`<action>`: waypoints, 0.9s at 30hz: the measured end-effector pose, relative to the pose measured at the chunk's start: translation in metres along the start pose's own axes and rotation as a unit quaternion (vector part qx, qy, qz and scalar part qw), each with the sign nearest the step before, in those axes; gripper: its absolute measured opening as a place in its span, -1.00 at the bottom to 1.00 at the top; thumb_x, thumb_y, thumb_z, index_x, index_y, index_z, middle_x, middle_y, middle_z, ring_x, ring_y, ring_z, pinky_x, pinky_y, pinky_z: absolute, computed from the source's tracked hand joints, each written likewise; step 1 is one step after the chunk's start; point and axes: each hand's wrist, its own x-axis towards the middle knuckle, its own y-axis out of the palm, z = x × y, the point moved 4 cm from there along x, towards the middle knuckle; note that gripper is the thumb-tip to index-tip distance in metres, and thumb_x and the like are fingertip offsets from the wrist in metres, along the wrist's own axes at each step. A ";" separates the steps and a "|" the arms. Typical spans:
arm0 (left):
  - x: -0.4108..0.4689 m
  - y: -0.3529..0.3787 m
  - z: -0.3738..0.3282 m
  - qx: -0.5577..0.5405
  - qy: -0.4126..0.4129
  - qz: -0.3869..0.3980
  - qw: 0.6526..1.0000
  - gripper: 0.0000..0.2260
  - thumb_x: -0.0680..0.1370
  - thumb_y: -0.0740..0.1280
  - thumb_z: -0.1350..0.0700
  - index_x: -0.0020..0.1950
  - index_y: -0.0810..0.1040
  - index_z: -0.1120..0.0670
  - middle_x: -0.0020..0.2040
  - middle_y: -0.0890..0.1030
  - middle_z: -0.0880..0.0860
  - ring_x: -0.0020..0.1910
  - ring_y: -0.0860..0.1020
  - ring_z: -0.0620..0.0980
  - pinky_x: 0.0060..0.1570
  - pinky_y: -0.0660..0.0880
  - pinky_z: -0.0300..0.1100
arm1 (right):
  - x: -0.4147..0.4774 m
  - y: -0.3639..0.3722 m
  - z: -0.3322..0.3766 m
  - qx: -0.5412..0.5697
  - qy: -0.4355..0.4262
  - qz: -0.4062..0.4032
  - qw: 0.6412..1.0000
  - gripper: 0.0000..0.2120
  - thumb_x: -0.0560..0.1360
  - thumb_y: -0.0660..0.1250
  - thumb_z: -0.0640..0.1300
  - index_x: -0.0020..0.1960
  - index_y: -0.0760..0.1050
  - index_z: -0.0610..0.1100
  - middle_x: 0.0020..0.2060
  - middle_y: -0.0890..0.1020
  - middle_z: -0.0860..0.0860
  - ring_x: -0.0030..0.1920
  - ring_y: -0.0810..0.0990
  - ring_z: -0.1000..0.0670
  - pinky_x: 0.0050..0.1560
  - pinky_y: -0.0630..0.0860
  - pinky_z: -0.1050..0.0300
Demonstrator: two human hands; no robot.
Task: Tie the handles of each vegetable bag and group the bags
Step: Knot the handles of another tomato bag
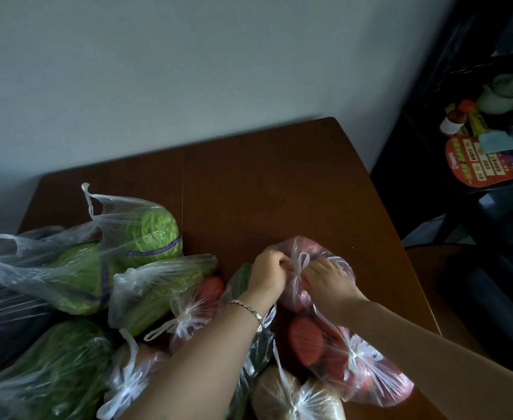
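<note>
Head view: you're mid-knot on the pink bag (319,268) at the tabletop (279,192) centre; your left hand (269,275) and right hand (329,281) each pinch a handle (299,263). Next, pull both ends snug. Purple tape on the cabbage (155,234) is unreadable.

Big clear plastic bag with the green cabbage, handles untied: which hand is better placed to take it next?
Left, probably. The left hand is nearer the clear cabbage bag; the right hand sits farther away. Both hands now pinch the pink bag's handles.
</note>
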 end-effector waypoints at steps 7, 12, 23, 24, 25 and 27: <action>-0.018 -0.011 -0.002 0.106 -0.014 -0.050 0.993 -0.75 0.52 0.17 0.27 0.11 0.54 0.08 0.15 0.53 0.10 0.12 0.50 0.11 0.07 0.39 -0.07 | 0.002 -0.005 0.002 0.051 0.110 0.144 0.982 -0.79 0.56 0.13 -0.13 0.14 0.43 -0.16 0.12 0.56 -0.07 0.17 0.50 -0.09 0.16 0.40 0.07; -0.061 -0.056 0.024 0.135 0.051 -0.139 0.980 -0.73 0.52 0.20 0.23 0.22 0.45 0.10 0.19 0.46 0.10 0.17 0.48 0.10 0.16 0.36 -0.03 | 0.008 -0.037 0.034 0.175 0.116 0.171 0.963 -0.77 0.57 0.10 -0.09 0.14 0.43 -0.14 0.07 0.59 -0.13 0.09 0.54 -0.15 0.07 0.43 0.05; -0.102 -0.201 0.153 0.117 -0.066 -0.296 0.946 -0.40 0.42 0.41 0.10 0.38 0.28 0.23 0.36 0.35 0.23 0.35 0.32 0.22 0.32 0.26 0.06 | 0.044 -0.053 0.149 0.102 0.030 0.194 0.975 -0.82 0.53 0.13 -0.03 0.05 0.45 -0.04 0.04 0.60 -0.06 0.08 0.56 -0.12 0.09 0.42 0.05; -0.096 -0.209 0.164 0.070 -0.062 -0.249 0.964 -0.43 0.44 0.41 0.06 0.37 0.31 0.21 0.32 0.43 0.18 0.30 0.40 0.17 0.28 0.33 0.02 | 0.050 -0.048 0.160 0.116 0.046 0.200 0.972 -0.83 0.52 0.15 -0.03 0.04 0.46 -0.02 0.05 0.60 -0.05 0.08 0.56 -0.12 0.07 0.43 0.06; -0.089 -0.210 0.170 0.028 -0.060 -0.186 0.980 -0.51 0.46 0.39 0.03 0.32 0.38 0.18 0.24 0.50 0.12 0.22 0.47 0.11 0.21 0.41 -0.04 | 0.054 -0.044 0.170 0.118 0.049 0.205 0.970 -0.83 0.52 0.15 -0.05 0.04 0.46 -0.02 0.05 0.60 -0.05 0.09 0.56 -0.13 0.05 0.45 0.07; -0.084 -0.211 0.179 0.026 -0.030 -0.070 0.997 -0.69 0.49 0.34 0.00 0.17 0.51 0.13 0.07 0.59 0.00 0.06 0.55 0.01 0.03 0.47 -0.14 | 0.064 -0.032 0.194 0.107 0.055 0.216 0.969 -0.82 0.53 0.14 -0.09 0.07 0.47 -0.04 0.07 0.59 -0.05 0.08 0.57 -0.12 0.03 0.48 0.07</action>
